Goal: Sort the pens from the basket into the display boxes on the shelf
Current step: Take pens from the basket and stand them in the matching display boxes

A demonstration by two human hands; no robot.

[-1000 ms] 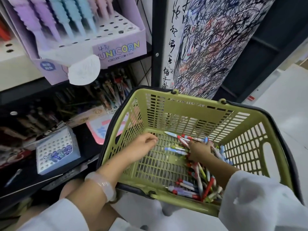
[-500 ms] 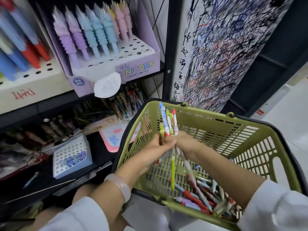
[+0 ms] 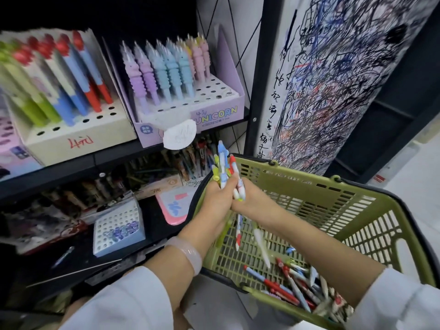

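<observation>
Left hand and right hand meet above the near-left corner of the green basket, both clenched around one bundle of pens. The fingers of each hand curl round the bundle's middle; the decorated tops (blue, red and green) stand up above the knuckles, while the lower ends hang down below the hands over the basket floor. Holding the bundle upright with both hands probably serves to even up the pens and keep them together before they go to the shelf.

More loose pens lie heaped in the basket's near corner, so the sorting is far from done.

Beyond the hands, on the upper shelf, stand two display boxes with hole grids: a purple box marked UNICORN, holding pastel ribbed pens with several front holes open, and a cream box holding green, blue and red pens that resemble the bundle's colours, likewise with open front holes. This likeness suggests the cream box as the destination, though that is a judgement only. A small white perforated box sits on the lower shelf.
</observation>
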